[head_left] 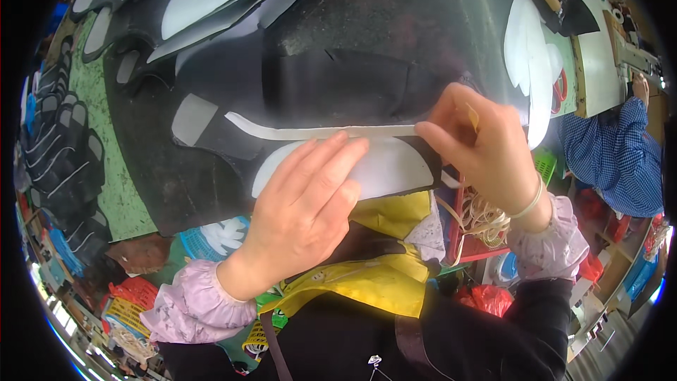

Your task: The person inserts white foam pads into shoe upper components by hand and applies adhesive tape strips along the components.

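Note:
A black, curved flat piece [229, 144] with a grey patch and a white panel [398, 169] lies in front of me on a dark work surface. Along its far edge runs a narrow white strip [282, 132], whose left end bends up and away. My left hand [300, 201] rests on the piece with fingers stretched out, the fingertips touching the strip near its middle. At the strip's right end, my right hand [493, 148] pinches it between thumb and fingers. A bit of yellowish tape is on one right finger. Part of the white panel is hidden under my left hand.
Similar black-and-white pieces [211, 3] are stacked at the far left. White cut shapes [525, 46] lie at the right, near red-handled scissors [559, 90]. A red basket [483, 250] of cream strips stands below my right hand. Another person in blue checks [613, 159] works at right.

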